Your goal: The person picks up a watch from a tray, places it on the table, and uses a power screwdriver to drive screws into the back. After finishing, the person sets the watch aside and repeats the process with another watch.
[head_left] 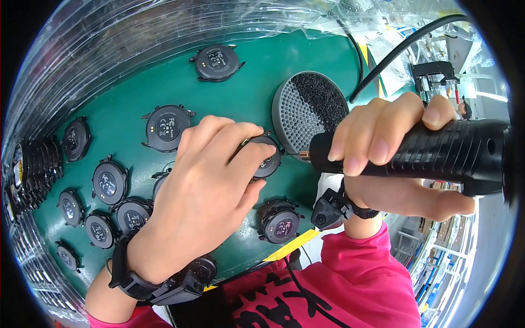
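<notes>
My left hand (199, 172) is closed on a round black smartwatch case (267, 165), pinning it with thumb and fingers and covering much of it. In my right hand (377, 134) lies a black electric screwdriver (437, 150), held level with the fingers wrapped over its body. Its thin metal bit points left at the right edge of the case; whether it touches a screw is too small to tell. Just beyond the bit stands a round grey screw tray (298, 117), with small holes and a heap of tiny black screws on its far right.
Several similar watch cases (169, 128) lie back up on the green mat (251, 65), mostly to the left. A row of stacked cases (38, 169) stands at the far left. A short stack (280, 225) sits near the front edge. A black cable (404, 46) arches at the back right.
</notes>
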{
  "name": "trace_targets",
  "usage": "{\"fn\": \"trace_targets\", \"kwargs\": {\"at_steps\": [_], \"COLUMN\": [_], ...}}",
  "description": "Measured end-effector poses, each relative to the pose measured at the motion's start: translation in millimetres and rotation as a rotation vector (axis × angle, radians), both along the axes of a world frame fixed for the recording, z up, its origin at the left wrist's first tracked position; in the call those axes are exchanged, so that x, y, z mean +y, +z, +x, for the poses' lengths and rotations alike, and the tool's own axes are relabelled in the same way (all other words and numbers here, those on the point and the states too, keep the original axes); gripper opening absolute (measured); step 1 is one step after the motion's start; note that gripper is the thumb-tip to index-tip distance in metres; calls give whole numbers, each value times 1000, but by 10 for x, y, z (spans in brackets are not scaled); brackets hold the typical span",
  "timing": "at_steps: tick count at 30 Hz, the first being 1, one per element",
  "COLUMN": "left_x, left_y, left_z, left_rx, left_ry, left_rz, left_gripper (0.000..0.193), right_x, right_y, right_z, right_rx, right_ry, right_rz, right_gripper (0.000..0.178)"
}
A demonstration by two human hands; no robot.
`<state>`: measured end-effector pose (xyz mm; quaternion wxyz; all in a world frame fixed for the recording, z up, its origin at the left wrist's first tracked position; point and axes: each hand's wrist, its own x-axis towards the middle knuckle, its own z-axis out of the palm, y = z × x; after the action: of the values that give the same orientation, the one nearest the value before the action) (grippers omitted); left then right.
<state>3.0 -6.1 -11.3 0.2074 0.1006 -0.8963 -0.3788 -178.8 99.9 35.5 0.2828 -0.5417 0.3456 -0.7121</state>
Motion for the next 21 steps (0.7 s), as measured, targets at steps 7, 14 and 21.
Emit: {"fn": "trace_targets", "kwargs": {"at_steps": [7, 14, 21], "left_x": [6, 4, 26], "left_y": [8, -38, -44], "left_z": [-16, 8, 22], "left_rx": [3, 35, 54], "left_ry": [3, 11, -18], "left_rz": [-3, 4, -64], "left_gripper": [43, 43, 39], "right_x": [-5, -75, -43], "right_y": [-2, -28, -78], "right_z": [-21, -101, -40], "right_rx": [50, 207, 126], "right_ry": [44, 180, 96], "right_rz": [11, -11, -41], "right_gripper": [80, 78, 81]}}
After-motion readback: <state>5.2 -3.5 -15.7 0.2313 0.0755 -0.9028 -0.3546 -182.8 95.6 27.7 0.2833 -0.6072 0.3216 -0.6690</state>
